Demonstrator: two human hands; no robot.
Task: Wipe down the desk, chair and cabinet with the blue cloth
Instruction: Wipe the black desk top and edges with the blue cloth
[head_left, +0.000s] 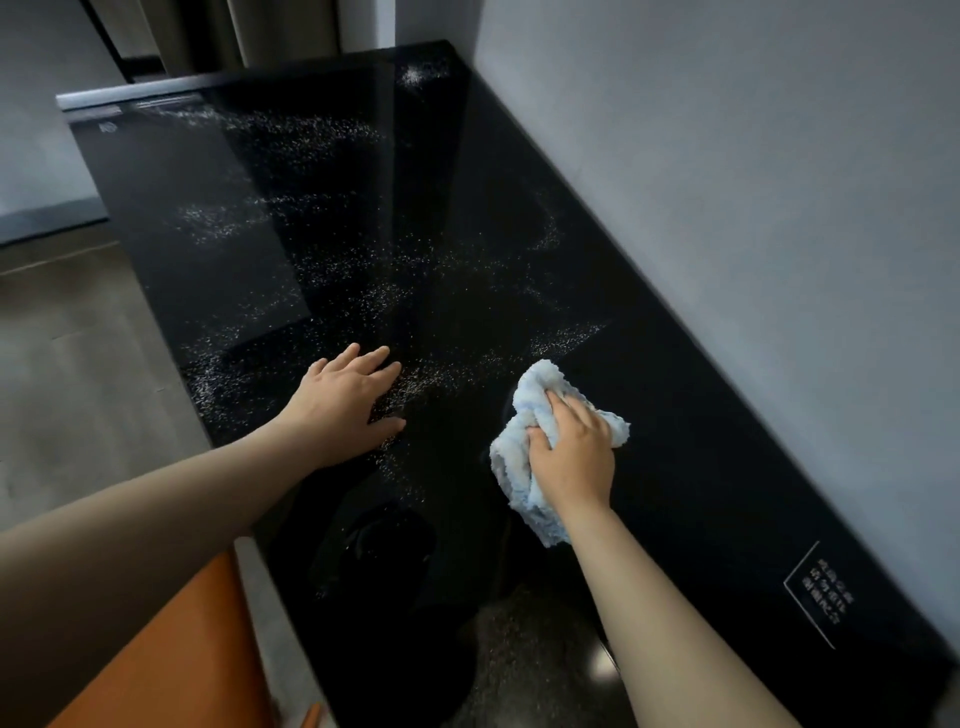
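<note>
A glossy black desk (675, 374) runs along the wall, its left and middle parts scattered with pale dust specks. My right hand (574, 452) presses a crumpled light-blue cloth (524, 441) onto the desk near its middle, fingers gripping the cloth. My left hand (345, 402) lies flat on the desk to the left of the cloth, fingers spread, holding nothing. The strip of desk right of the cloth looks free of specks. An orange chair (171, 654) shows at the bottom left, partly cut off by the frame.
A grey wall (753, 156) borders the desk's right edge. A white printed label (826, 592) sits on the desk's near right corner. Grey floor (78, 364) lies to the left. A dark doorway and curtain stand beyond the desk's far end.
</note>
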